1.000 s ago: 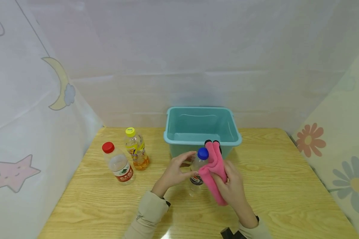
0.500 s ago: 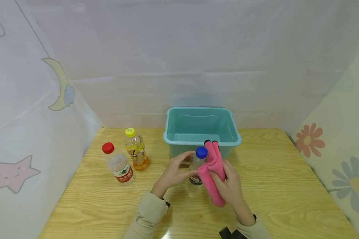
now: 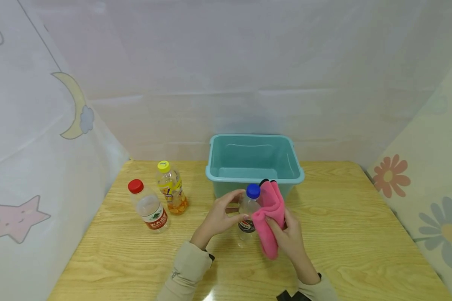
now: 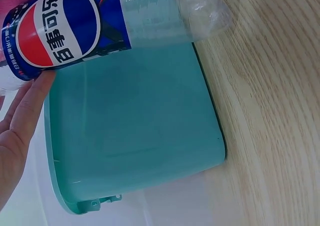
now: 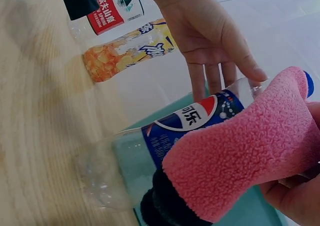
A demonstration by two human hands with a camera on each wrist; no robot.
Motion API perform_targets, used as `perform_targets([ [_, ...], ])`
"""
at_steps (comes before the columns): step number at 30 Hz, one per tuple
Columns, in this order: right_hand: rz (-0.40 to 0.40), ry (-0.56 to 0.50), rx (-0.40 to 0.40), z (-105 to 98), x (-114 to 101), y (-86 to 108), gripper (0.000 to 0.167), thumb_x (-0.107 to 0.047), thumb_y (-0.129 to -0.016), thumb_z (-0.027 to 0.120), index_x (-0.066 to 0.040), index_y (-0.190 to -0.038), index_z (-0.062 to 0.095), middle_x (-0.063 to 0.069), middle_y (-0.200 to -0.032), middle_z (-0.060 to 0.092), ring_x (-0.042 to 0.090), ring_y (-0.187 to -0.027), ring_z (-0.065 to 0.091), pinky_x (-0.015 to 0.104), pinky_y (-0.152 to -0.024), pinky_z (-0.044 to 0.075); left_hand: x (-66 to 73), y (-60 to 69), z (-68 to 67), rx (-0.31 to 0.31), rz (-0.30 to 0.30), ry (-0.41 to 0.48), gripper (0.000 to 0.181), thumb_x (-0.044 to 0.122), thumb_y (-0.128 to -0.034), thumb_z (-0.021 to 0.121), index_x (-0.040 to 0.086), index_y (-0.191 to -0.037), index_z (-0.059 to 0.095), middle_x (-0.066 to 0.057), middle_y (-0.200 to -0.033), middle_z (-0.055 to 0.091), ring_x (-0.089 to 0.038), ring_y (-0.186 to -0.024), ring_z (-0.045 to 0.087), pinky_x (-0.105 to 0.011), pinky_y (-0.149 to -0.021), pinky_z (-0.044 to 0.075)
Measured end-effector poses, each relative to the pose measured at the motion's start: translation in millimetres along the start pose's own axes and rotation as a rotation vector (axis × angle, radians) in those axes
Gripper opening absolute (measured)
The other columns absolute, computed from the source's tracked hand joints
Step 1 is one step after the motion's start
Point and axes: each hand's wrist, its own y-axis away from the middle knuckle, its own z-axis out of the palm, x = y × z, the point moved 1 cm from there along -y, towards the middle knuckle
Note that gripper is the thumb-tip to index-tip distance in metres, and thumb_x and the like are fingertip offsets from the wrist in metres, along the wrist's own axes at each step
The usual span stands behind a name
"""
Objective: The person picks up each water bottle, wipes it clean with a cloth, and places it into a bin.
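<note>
My left hand holds a clear Pepsi bottle with a blue cap, thumb on the near side near its neck and fingers behind it. The bottle is upright in front of the turquoise bin; its blue label shows large in the left wrist view. My right hand grips a folded pink fleece cloth with black edging. In the right wrist view the cloth lies against the bottle's side and covers part of the label. Some of the right fingers are hidden behind the cloth.
To the left stand a red-capped bottle with a red and white label and a yellow-capped bottle with orange contents at its bottom. The wooden table runs back to a pale curtain. Printed cloth hangs on both sides.
The pink cloth has tilted, and its upper end has dropped slightly against the bottle. The bottle has shifted slightly left. My left hand has barely moved.
</note>
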Motion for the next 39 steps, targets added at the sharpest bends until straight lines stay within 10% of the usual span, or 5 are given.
perform_targets([
  [11, 0.207, -0.182, -0.030, 2.4, 23.1, 11.6, 0.028, 0.010, -0.086, 0.052, 0.013, -0.113, 0.048, -0.011, -0.098, 0.057, 0.003, -0.085, 0.056, 0.017, -0.072, 0.050, -2.4, 0.3, 0.7, 0.008, -0.012, -0.015, 0.057, 0.002, -0.0772, 0.071, -0.003, -0.128, 0.046, -0.021, -0.114, 0.055, -0.031, -0.104, 0.054, -0.041, -0.082, 0.051],
  [26, 0.332, -0.115, -0.083, 6.6, 38.3, 23.1, 0.035, 0.006, -0.086, 0.056, 0.011, -0.120, 0.047, 0.022, -0.107, 0.056, 0.001, -0.089, 0.054, 0.015, -0.076, 0.047, -1.6, 1.3, 1.7, 0.009, 0.000, -0.023, 0.056, 0.003, -0.0775, 0.071, -0.003, -0.128, 0.046, -0.020, -0.113, 0.055, -0.030, -0.105, 0.054, -0.032, -0.081, 0.052],
  [39, 0.321, 0.023, -0.148, 8.1, 53.0, 29.3, 0.036, 0.004, -0.083, 0.061, 0.006, -0.118, 0.053, 0.017, -0.102, 0.061, 0.009, -0.087, 0.057, 0.024, -0.071, 0.050, -5.4, 2.5, 3.2, 0.032, 0.040, 0.025, 0.056, 0.002, -0.0768, 0.071, -0.005, -0.127, 0.045, -0.022, -0.110, 0.055, -0.033, -0.103, 0.054, -0.043, -0.079, 0.051],
])
